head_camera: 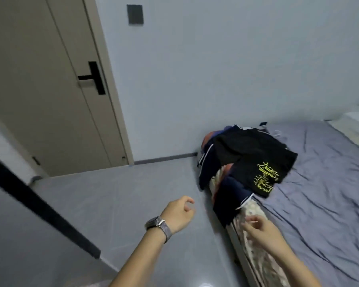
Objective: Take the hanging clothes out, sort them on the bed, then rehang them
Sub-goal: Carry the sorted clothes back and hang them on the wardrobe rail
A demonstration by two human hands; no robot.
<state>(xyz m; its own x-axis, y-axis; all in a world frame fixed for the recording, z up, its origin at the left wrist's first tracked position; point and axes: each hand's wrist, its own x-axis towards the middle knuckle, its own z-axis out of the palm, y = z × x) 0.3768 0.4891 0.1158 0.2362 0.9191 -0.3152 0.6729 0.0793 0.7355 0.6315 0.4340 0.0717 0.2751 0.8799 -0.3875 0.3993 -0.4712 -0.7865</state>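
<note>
A pile of dark clothes [245, 158] lies on the near corner of the bed [323, 193], partly drooping over its edge. On top is a black garment with a yellow print [263, 177]; navy pieces with white stripes and something reddish lie beneath. White hanger hooks [278, 134] poke out at the far side of the pile. My left hand [179, 214], a watch on its wrist, hovers over the floor left of the bed, fingers loosely curled and holding nothing. My right hand [263, 233] floats over the bed's edge below the pile, fingers apart, empty.
A closed beige door with a black handle [93, 77] stands at the left. Grey tiled floor [112, 204] stretches between the door and the bed. A dark-edged panel [39, 204] crosses the lower left. The bed has a purple sheet and a patterned mattress side [257, 255].
</note>
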